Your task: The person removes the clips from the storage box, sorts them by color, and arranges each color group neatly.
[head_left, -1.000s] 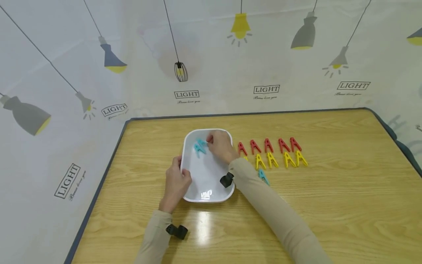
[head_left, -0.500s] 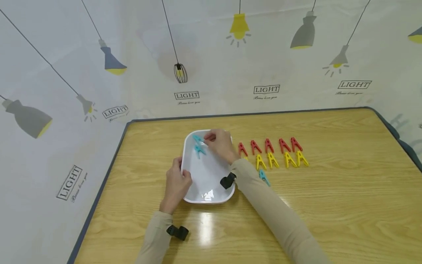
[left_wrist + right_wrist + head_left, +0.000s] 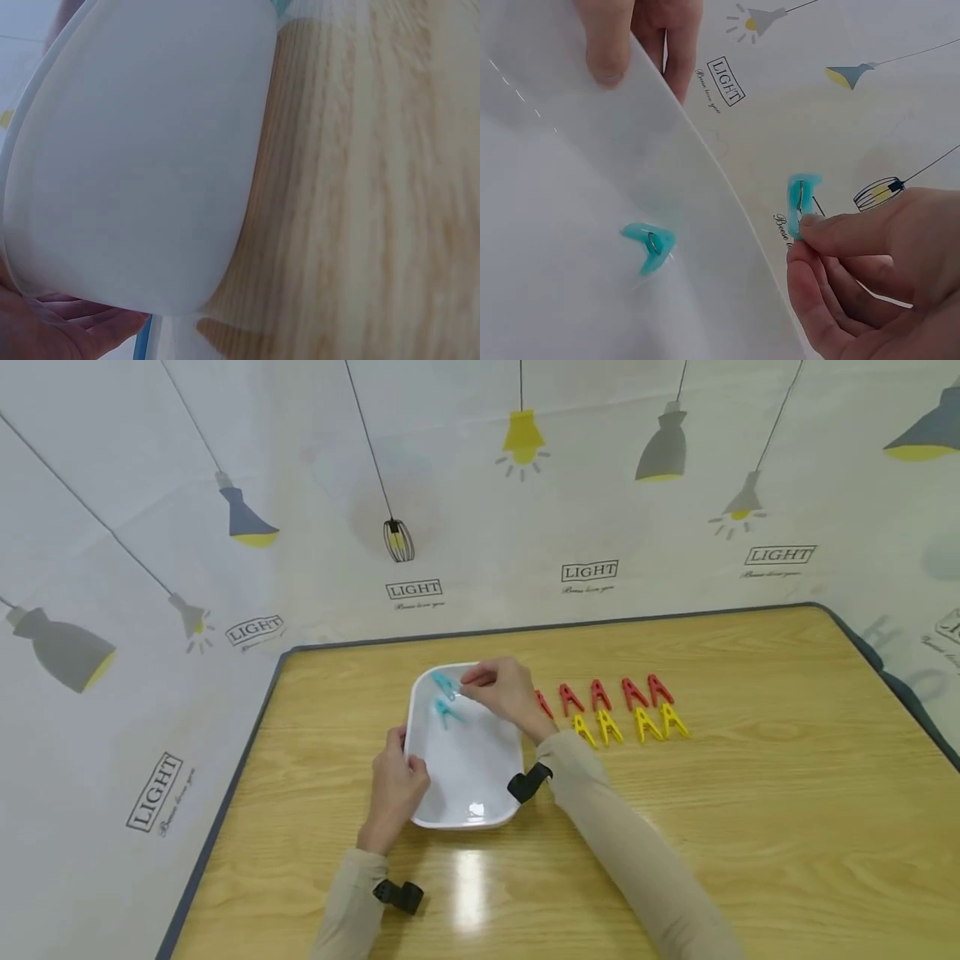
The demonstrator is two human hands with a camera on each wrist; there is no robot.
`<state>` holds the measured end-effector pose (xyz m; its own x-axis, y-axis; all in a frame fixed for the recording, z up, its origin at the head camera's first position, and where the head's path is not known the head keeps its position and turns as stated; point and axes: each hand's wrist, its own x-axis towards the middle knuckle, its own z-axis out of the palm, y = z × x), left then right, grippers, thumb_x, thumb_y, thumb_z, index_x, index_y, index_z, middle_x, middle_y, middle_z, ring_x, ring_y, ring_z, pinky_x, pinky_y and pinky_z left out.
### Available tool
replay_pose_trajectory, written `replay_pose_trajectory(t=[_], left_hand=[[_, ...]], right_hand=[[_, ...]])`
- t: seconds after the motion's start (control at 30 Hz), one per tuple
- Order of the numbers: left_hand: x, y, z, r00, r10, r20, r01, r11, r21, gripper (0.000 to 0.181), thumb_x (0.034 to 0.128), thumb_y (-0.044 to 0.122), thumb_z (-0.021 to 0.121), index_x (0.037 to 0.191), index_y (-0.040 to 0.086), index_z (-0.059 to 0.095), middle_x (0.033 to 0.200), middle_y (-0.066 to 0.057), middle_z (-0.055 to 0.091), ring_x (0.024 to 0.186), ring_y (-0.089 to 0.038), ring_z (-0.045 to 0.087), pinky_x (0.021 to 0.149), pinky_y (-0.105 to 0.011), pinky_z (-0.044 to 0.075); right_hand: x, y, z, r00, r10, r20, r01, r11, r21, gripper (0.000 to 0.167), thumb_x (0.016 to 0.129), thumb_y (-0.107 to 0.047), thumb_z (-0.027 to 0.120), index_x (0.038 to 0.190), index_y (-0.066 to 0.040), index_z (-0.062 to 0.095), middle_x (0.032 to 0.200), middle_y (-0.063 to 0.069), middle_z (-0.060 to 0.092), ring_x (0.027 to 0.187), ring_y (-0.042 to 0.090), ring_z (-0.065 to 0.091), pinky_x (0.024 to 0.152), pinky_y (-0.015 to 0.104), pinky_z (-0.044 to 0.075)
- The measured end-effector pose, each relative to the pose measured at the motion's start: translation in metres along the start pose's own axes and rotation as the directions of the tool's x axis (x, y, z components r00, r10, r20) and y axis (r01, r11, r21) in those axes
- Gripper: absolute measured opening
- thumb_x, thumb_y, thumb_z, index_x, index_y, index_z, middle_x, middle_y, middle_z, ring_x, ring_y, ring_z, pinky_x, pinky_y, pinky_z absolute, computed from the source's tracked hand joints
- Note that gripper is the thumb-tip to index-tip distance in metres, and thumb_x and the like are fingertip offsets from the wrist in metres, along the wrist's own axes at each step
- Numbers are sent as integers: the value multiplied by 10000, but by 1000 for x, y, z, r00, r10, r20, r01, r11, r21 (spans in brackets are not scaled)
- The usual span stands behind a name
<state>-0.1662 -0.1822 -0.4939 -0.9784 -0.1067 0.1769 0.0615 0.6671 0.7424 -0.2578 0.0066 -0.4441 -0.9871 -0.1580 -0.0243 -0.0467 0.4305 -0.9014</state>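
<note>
My left hand (image 3: 397,785) grips the left rim of a white plastic tray (image 3: 468,785), thumb inside and fingers outside. In the left wrist view the tray's outer surface (image 3: 150,150) looks tilted above the table. Near the tray's far left corner, my right hand (image 3: 506,693) pinches a light-blue clothespin (image 3: 795,206) between thumb and fingers. A second light-blue clothespin (image 3: 656,244) lies on the tray's floor, just nearer than the held one. Much of the tray's far right side is hidden behind the right hand.
Right of the tray, red clothespins (image 3: 600,695) form a row on the wooden table (image 3: 765,777). Yellow clothespins (image 3: 609,727) line up in front of them. A patterned cloth (image 3: 495,527) hangs behind the table's dark edge.
The pinched clothespin has moved up and left, away from the other one in the tray. The light-blue clothespin on the table is now hidden by the right sleeve. The head view has shifted slightly.
</note>
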Motion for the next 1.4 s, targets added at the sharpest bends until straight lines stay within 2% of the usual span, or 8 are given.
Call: replay_pose_trajectory(t=[0.3,0.53,0.73,0.9,1.13,1.4], left_hand=[[0,0,-1,1000,-2,-11,2,1000,13,423,856,-63,511,1273,-138,521,1179,-361,656,1086,-477,664,905,-574,578],[0,0,2,1000,7,1,-7,1000,5,433,843,-63,507,1268,-142,523,1160,-356,661,1073,-473,664,904,-573,576],[3,1,1,1000,5,-14,-5,1000,20,453,833,-63,501,1276,-158,517,1165,-375,654,1086,-485,661,918,-573,572],[2,3,2,1000,-16,7,16,1000,18,461,842,-64,490,1292,-160,504,1198,-383,637,1129,-485,645,945,-578,561],[1,4,1,997,-47,57,45,998,32,472,878,-46,494,1339,-144,477,1266,-378,607,1199,-476,616,983,-564,546],[2,3,0,999,-25,23,24,999,23,453,857,-69,498,1301,-161,496,1231,-395,617,1162,-495,629,954,-574,558]], right_hand=[[-21,1,-35,998,63,-8,-63,998,26,144,903,-176,761,1013,-82,761,988,98,749,880,210,687,743,263,586],[-37,25,-62,998,58,-34,-57,998,6,168,908,-196,751,1015,-67,751,984,105,752,849,196,685,688,251,567],[-52,43,-88,997,12,-73,-13,1000,-22,184,923,-172,737,1042,-33,750,996,144,757,853,218,704,717,273,582],[-62,56,-105,993,24,-117,-29,998,-47,175,930,-169,730,1043,-38,755,1012,147,761,890,260,719,728,266,582],[-79,73,-118,990,26,-141,-34,998,-58,195,932,-174,730,1062,-31,753,1012,152,757,886,245,712,715,230,564],[-100,89,-127,981,3,-196,-28,992,-126,176,918,-165,745,1010,-16,763,967,167,768,847,269,731,672,199,549]])
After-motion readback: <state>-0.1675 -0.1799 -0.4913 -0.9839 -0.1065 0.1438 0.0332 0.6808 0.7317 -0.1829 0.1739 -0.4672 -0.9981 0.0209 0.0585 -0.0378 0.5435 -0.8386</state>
